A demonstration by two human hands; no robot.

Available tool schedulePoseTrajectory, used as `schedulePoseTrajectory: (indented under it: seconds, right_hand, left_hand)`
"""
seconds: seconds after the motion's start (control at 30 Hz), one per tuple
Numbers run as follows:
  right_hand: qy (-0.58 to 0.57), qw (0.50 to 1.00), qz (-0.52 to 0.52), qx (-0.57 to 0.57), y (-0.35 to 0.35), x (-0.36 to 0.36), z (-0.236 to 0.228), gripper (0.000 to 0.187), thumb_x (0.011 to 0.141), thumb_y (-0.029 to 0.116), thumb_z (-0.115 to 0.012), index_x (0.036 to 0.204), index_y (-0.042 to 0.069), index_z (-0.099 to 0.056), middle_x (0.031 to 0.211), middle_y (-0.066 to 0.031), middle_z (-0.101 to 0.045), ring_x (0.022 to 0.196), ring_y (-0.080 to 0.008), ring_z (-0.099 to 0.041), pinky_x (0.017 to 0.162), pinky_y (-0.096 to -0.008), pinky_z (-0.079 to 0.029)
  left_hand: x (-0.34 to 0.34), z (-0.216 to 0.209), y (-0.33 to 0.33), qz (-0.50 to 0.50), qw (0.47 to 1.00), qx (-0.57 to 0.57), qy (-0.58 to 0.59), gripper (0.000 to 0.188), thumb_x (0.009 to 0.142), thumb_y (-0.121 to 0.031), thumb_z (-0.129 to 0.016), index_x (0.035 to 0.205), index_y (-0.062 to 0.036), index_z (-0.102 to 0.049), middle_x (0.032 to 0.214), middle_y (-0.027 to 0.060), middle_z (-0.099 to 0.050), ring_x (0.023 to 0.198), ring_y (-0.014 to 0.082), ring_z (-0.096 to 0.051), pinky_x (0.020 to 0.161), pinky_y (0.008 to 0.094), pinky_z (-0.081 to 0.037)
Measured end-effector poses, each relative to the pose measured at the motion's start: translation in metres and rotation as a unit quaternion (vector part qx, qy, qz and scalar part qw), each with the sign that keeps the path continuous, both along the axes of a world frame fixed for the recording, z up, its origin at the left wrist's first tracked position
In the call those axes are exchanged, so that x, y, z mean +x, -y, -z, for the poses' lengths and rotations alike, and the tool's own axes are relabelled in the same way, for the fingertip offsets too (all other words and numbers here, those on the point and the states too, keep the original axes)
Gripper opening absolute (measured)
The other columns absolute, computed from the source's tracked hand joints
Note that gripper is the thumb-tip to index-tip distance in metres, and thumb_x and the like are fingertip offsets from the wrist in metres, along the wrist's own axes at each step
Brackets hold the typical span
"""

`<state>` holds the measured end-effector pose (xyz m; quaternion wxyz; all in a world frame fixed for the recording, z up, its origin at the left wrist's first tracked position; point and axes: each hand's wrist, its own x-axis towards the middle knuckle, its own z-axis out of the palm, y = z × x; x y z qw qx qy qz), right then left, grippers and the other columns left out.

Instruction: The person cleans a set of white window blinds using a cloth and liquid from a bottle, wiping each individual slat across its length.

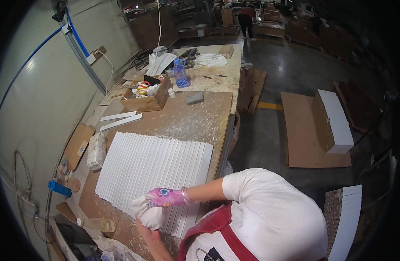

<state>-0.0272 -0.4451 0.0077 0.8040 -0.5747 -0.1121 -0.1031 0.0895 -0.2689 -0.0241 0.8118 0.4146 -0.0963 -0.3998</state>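
My right hand, in a pink flowered glove or sleeve with a bracelet at the wrist, is closed on a bunched white cloth. Bare and lower down, my left hand grips the underside of the same cloth; its fingertips are hidden by it. Both hands are above the near edge of a wide row of white strips, laid side by side on the brown board of the workbench. The strips under the cloth are covered from view.
Beyond the row lie two loose white strips, a grey block, a wooden box of supplies and a blue bottle. A wrapped white roll is at the left. White-topped stacks stand on the floor to the right. A person stands far off.
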Motion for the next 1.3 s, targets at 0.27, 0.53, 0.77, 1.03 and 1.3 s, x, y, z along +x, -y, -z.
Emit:
schedulePoseTrajectory:
  seconds: [0.27, 0.53, 0.77, 1.03, 1.3]
  right_hand:
    - [-0.192, 0.875, -0.191, 0.401, -0.036, 0.004, 0.023, 0.036, 0.095, 0.022, -0.06, 0.123, 0.0, -0.055, 0.115, -0.0067, -0.066, 0.101, -0.015, -0.065, 0.087, -0.0291, -0.055]
    - [0.148, 0.964, 0.043, -0.218, -0.026, 0.009, 0.062, 0.025, 0.09, 0.01, -0.061, 0.114, 0.001, -0.062, 0.112, -0.0103, -0.067, 0.1, -0.0208, -0.067, 0.089, -0.0347, -0.054]
    - [-0.224, 0.889, -0.14, 0.373, -0.034, 0.014, 0.061, 0.032, 0.091, 0.011, -0.06, 0.12, -0.004, -0.057, 0.115, -0.0169, -0.065, 0.103, -0.0247, -0.067, 0.091, -0.0377, -0.056]
    - [-0.262, 0.85, 0.031, 0.456, 0.016, 0.002, 0.009, 0.046, 0.086, 0.012, -0.064, 0.127, -0.005, -0.051, 0.124, -0.0202, -0.061, 0.113, -0.0321, -0.061, 0.102, -0.0473, -0.047]
    - [-0.22, 0.841, -0.04, 0.493, 0.027, -0.01, -0.012, 0.062, 0.089, 0.011, -0.054, 0.145, -0.001, -0.031, 0.144, -0.0255, -0.041, 0.128, -0.0406, -0.047, 0.11, -0.0531, -0.037]
  left_hand:
    - [-0.019, -0.011, 0.011, -0.204, 0.952, 0.164, 0.162, 0.04, 0.098, -0.027, -0.051, 0.123, 0.003, -0.053, 0.116, 0.0163, -0.061, 0.102, 0.0268, -0.062, 0.085, 0.0394, -0.051]
    - [0.018, 0.043, -0.037, -0.16, 0.93, 0.221, 0.246, 0.044, 0.101, -0.03, -0.048, 0.126, 0.0065, -0.047, 0.116, 0.0204, -0.057, 0.105, 0.0284, -0.058, 0.092, 0.0397, -0.047]
    - [-0.004, 0.02, -0.044, -0.178, 0.957, 0.172, 0.151, 0.04, 0.099, -0.029, -0.051, 0.125, 0.0012, -0.05, 0.104, 0.0107, -0.061, 0.085, 0.02, -0.062, 0.07, 0.0303, -0.053]
    - [0.021, 0.044, -0.109, -0.398, 0.896, 0.162, 0.113, 0.012, 0.093, -0.019, -0.049, 0.088, -0.0086, -0.054, 0.077, -0.0002, -0.049, 0.064, 0.0104, -0.047, 0.052, 0.0242, -0.038]
    - [0.05, 0.065, -0.134, -0.449, 0.827, 0.249, 0.228, 0.021, 0.093, -0.023, -0.059, 0.106, -0.007, -0.058, 0.08, -0.0035, -0.056, 0.064, 0.0053, -0.045, 0.055, 0.0218, -0.034]
